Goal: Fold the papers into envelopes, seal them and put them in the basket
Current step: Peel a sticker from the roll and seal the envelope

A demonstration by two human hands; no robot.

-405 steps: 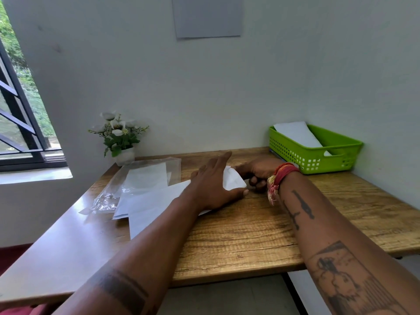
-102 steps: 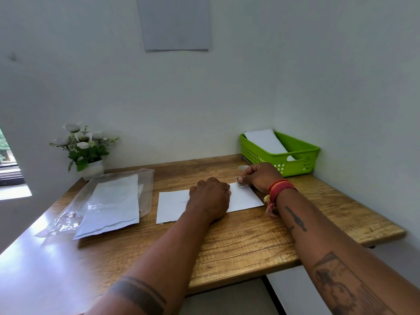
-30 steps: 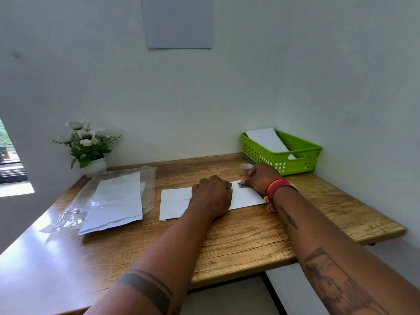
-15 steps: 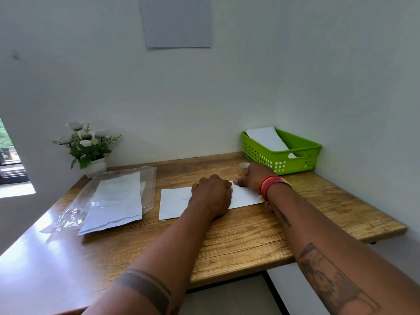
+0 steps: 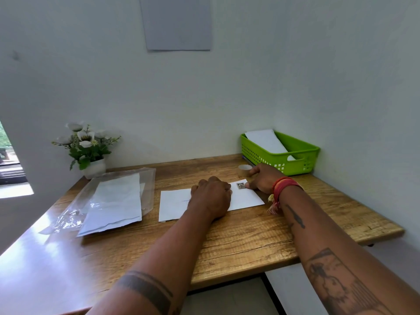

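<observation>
Currently pressing down on folded envelope point(image 5: 211, 202) with left hand point(image 5: 211, 195), fingers curled into a loose fist. Right hand point(image 5: 261, 179) just beyond, thumb beside stamp point(image 5: 240, 185) at envelope's far corner, index finger touching tape roll point(image 5: 244, 170); nothing gripped. Green basket point(image 5: 295, 164) beyond right hand, holding one white envelope point(image 5: 266, 140). Paper stack point(image 5: 113, 202) well left of left hand.

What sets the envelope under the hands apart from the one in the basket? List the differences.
The envelope on the table lies flat; the envelope in the basket leans tilted against the green basket wall. The first shows a small stamp-like mark and is pressed by the left hand; the second looks blank from here and untouched. Both are white paper.
</observation>
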